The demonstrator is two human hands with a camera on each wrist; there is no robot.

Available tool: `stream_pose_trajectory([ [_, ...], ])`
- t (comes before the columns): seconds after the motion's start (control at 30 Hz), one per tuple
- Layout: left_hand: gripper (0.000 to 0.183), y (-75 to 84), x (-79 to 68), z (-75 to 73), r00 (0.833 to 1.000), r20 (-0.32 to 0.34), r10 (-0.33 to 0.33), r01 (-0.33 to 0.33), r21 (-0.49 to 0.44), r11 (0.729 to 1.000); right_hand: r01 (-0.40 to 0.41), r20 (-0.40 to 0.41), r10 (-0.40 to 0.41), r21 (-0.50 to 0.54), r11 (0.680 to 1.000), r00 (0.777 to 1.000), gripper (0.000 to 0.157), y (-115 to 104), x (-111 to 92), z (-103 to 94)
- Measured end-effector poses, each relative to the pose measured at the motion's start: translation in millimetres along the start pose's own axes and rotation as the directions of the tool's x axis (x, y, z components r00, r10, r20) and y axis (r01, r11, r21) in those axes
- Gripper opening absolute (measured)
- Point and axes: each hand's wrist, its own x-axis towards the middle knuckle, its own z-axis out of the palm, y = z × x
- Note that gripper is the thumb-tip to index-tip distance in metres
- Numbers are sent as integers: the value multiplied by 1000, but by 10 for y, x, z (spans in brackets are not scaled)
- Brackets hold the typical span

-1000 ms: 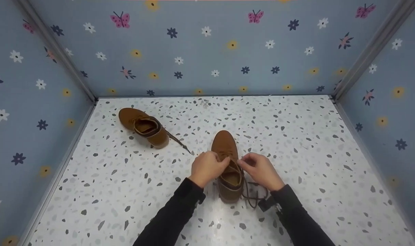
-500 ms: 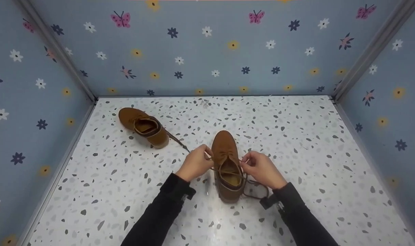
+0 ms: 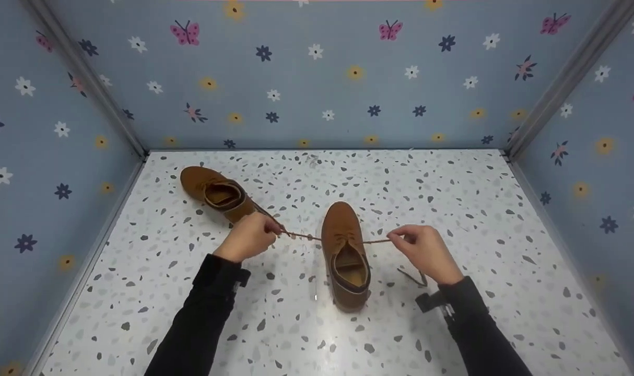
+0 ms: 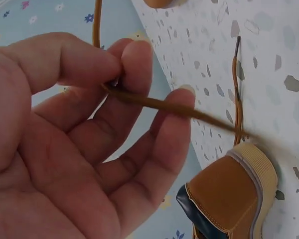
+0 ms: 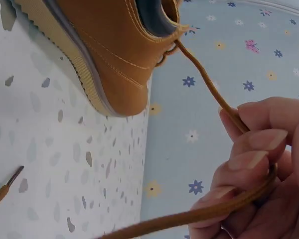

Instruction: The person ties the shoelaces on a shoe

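A brown lace-up shoe (image 3: 342, 222) stands upright on the speckled surface, toe pointing away, between my two hands. To its left, my left hand (image 3: 249, 236) pinches one brown shoelace (image 4: 159, 103) between thumb and fingertips. On the other side, my right hand (image 3: 424, 249) grips the other lace end (image 5: 209, 82), which runs from the shoe's top eyelet and trails on past the fingers. Both laces stretch out sideways from the shoe, nearly straight. The matching shoe (image 3: 199, 180) lies at the back left, its heel partly behind my left hand in the head view.
Blue panels (image 3: 317, 78) printed with flowers and butterflies enclose the back and both sides. A loose lace (image 4: 237, 89) from the second shoe lies on the white speckled surface (image 3: 296, 334). The lace's tipped end (image 5: 15, 175) hangs near my right hand.
Both hands have moved apart from the shoe, left hand to the left and right hand to the right. The laces, earlier slack over and beside the shoe, are now drawn out sideways.
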Motion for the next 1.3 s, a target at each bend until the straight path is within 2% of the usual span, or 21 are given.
stream_pose_trajectory([
  [0.1,28,17,19,145,998,63,17,-18,17,1000,-19,22,19,-8,1000,1000,18,29,-1,-20],
  [0.2,29,82,76,423,993,113,46,-42,-38,998,-44,87,45,-19,999,995,21,29,-11,40],
  [0.3,25,117,139,655,987,111,120,-108,-110,988,-40,145,44,-31,999,989,20,32,-11,139],
  [0.37,20,129,160,726,979,83,185,-174,-126,977,-24,157,30,-41,999,987,17,40,-9,180],
  [0.47,17,143,167,731,962,-11,272,-272,-71,960,17,137,-9,-56,998,990,13,58,-14,172],
  [0.57,15,147,159,689,946,-108,305,-306,4,952,43,102,-36,-70,997,994,11,61,-37,122],
  [0.7,13,117,151,654,937,-158,310,-303,72,950,62,99,-54,-80,995,994,13,67,-74,63],
  [0.9,10,30,131,644,936,-200,291,-276,98,956,35,97,-27,-81,996,995,14,115,-92,35],
  [1.0,12,1,132,674,940,-191,282,-268,98,959,24,81,-19,-53,998,997,13,149,-85,44],
  [1.13,10,-15,110,757,931,-191,311,-288,137,948,35,71,-34,-19,999,997,12,164,-79,53],
  [1.23,18,-1,48,824,921,-249,299,-264,166,950,50,75,-49,-5,999,996,12,142,-77,55],
  [1.3,24,26,-15,866,922,-298,247,-222,115,968,55,81,-55,1,998,995,12,122,-77,58],
])
